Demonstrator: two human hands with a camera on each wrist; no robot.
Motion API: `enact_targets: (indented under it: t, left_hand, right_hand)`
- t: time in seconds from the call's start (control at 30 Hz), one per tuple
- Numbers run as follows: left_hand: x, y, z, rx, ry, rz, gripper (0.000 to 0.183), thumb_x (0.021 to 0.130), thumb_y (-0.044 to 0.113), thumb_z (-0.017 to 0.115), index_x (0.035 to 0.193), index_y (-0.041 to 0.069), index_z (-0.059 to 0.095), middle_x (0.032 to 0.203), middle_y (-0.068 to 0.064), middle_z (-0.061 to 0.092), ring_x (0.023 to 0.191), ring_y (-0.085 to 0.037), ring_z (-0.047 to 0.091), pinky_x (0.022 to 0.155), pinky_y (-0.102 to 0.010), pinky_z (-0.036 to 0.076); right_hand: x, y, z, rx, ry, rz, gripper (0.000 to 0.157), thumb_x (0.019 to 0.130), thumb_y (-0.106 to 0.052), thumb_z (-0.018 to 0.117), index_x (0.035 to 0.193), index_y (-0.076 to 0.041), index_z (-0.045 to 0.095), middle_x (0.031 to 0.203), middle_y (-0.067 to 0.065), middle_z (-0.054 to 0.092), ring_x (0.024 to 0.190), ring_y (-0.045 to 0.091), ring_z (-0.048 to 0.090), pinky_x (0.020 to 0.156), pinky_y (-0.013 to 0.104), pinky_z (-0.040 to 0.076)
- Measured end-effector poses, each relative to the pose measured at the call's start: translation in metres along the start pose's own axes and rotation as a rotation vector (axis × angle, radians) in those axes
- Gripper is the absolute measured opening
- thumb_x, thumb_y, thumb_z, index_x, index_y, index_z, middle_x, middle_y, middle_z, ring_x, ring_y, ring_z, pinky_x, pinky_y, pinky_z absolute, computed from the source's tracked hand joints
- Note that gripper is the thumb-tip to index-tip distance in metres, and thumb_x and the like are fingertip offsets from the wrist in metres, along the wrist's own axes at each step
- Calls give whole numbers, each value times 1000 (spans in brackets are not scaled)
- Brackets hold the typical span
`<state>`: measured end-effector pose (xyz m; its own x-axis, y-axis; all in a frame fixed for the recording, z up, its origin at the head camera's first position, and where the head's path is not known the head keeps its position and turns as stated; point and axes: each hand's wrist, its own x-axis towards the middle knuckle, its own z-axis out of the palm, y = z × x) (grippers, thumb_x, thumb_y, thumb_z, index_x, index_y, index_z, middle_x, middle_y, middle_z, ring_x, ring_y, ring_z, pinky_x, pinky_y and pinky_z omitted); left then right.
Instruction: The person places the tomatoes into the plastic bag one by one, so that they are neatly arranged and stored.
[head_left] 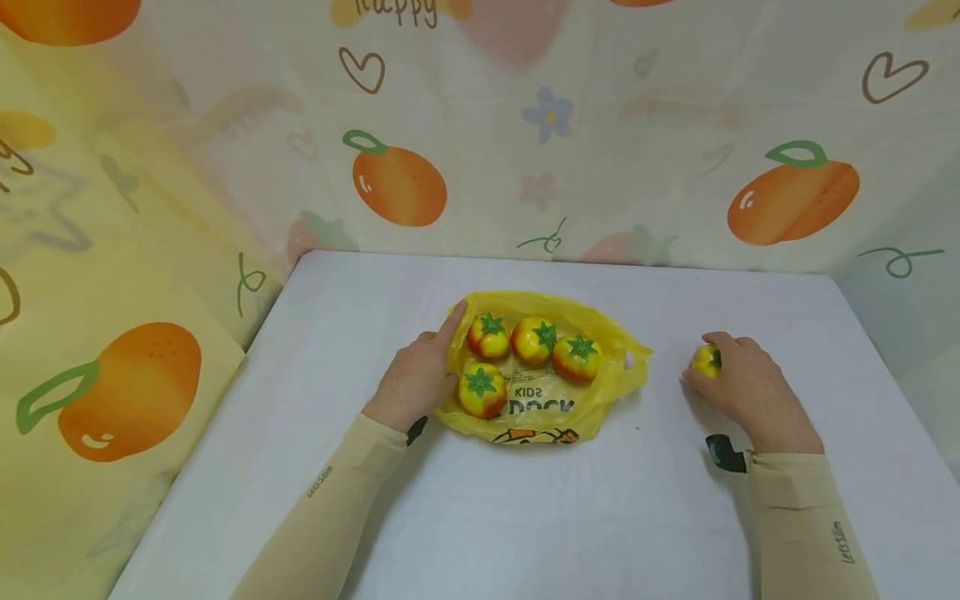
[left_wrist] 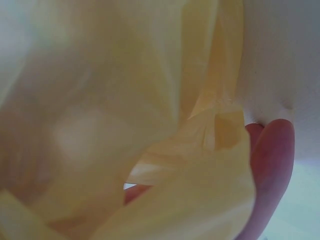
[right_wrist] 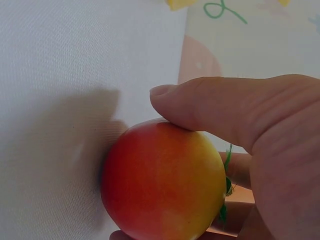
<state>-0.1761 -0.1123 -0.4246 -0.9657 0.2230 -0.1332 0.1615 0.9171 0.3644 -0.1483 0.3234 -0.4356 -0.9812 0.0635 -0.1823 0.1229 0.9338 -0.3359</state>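
Observation:
A yellow plastic bag [head_left: 543, 304] with printed lettering lies on the table. Four toy tomatoes, yellow and red with green star-shaped tops, sit on it; one tomato [head_left: 482, 390] is at its lower left. My left hand [head_left: 420, 375] grips the bag's left edge. Yellow plastic [left_wrist: 150, 150] fills most of the left wrist view, fingertips [left_wrist: 272, 145] showing past it. Out to the right, my right hand [head_left: 750, 383] holds another toy tomato [right_wrist: 162, 180] between thumb [right_wrist: 200, 105] and fingers, close over the tabletop. Its green top faces the palm.
The white table [head_left: 600, 517] runs back to a fruit-printed curtain [head_left: 480, 192]. A second printed sheet [head_left: 112, 292] hangs along the left side. The bag's loop handle [head_left: 637, 362] points toward the right hand.

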Motion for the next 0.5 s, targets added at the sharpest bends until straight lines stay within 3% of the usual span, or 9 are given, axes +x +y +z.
enact_targets:
  t: [0.5]
  left_hand:
    - [0, -1, 2, -3, -1, 0, 101, 97, 11, 71, 176, 32, 11, 134, -24, 68, 73, -30, 64, 78, -44, 62]
  right_hand:
    - [-2, -6, -2, 2, -20, 30, 76, 100, -38, 70, 156, 4, 43, 142, 40, 47, 115, 52, 53, 95, 69, 51]
